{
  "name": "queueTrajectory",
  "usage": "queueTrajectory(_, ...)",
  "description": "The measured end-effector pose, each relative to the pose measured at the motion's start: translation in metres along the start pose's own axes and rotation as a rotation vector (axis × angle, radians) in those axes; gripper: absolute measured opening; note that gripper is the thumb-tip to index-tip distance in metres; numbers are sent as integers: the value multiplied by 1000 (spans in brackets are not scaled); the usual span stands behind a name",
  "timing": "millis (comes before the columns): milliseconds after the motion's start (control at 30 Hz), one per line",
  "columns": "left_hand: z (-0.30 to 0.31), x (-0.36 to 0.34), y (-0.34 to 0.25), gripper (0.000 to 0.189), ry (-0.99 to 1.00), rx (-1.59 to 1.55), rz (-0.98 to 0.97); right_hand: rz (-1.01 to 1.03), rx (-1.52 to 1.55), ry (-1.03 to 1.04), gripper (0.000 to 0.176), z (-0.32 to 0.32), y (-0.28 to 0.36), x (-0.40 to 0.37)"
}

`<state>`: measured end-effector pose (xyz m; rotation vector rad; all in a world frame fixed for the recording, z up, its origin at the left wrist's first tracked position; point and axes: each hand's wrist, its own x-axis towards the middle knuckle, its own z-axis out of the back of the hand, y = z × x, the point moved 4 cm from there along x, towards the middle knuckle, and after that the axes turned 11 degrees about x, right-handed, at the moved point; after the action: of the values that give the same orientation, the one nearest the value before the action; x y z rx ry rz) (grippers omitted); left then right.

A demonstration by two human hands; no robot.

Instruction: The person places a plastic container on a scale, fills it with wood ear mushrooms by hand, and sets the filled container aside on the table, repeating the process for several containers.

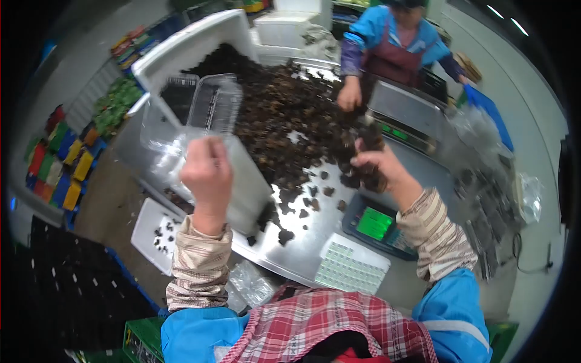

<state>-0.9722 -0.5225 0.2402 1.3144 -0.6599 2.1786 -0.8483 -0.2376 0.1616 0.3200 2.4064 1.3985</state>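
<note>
A large heap of dark brown, mushroom-like pieces (278,115) spreads over the metal table (302,242). My right hand (378,163) is closed round a clump of these pieces (363,172) at the heap's right side, just above a scale with a green display (374,224). Over the left side of the table, my left hand (207,169) is raised with its fingers curled together. It is blurred, and whatever it may hold cannot be made out. Beside and behind it are clear plastic containers (215,106) and a white box (248,187).
Across the table a co-worker (399,42) reaches one hand into the heap. A second scale (405,112) stands at the right, near plastic bags (484,145). A sheet of labels (353,264) lies at the front edge. A white tray (145,233) holds small dark pieces at lower left.
</note>
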Motion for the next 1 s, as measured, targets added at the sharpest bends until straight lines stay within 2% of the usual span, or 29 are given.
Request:
queueTrajectory(67,-35,-26,-60,8,84,-112,-249,138,-130,2,27,22,39,-15)
queueTrajectory(167,-92,-95,-138,10,216,-374,-600,158,-92,-125,28,46,86,-45)
queueTrajectory(267,-118,-150,-212,10,375,-553,-902,262,-182,-187,26,79,94,-54)
queueTrajectory(333,-124,-169,-244,10,373,-672,-990,273,-506,-181,27,102,82,-55)
queueTrajectory(367,-127,-176,-255,10,404,-710,-1005,289,-519,-164,30,111,68,-54)
queueTrajectory(400,-129,-183,-262,10,406,-733,-1014,403,-813,-152,34,138,46,-44)
queueTrajectory(467,-133,-190,-265,11,424,-768,-950,451,-1206,-236,32,142,17,-50)
queueTrajectory(533,-132,-196,-264,15,488,-742,-961,333,-1492,-289,28,148,-13,-51)
queueTrajectory(600,-121,-186,-259,16,366,-814,-808,385,-1533,-255,27,142,-32,-54)
queueTrajectory(633,-122,-189,-258,20,406,-823,-788,261,-1579,-212,38,143,-41,-55)
queueTrajectory(667,-123,-188,-257,20,417,-824,-789,253,-1571,-211,38,142,-37,-57)
queueTrajectory(733,-128,-180,-254,23,449,-876,-662,190,-1521,-108,55,145,-26,-62)
queueTrajectory(767,-131,-181,-254,24,457,-882,-655,58,-1437,16,68,153,-18,-62)
queueTrajectory(800,-132,-182,-254,24,460,-884,-644,107,-1373,65,73,158,-13,-62)
queueTrajectory(900,-133,-181,-259,23,423,-895,-615,94,-1397,98,72,153,-1,-68)
queueTrajectory(1000,-138,-185,-262,24,457,-879,-607,89,-1563,139,69,144,-6,-70)
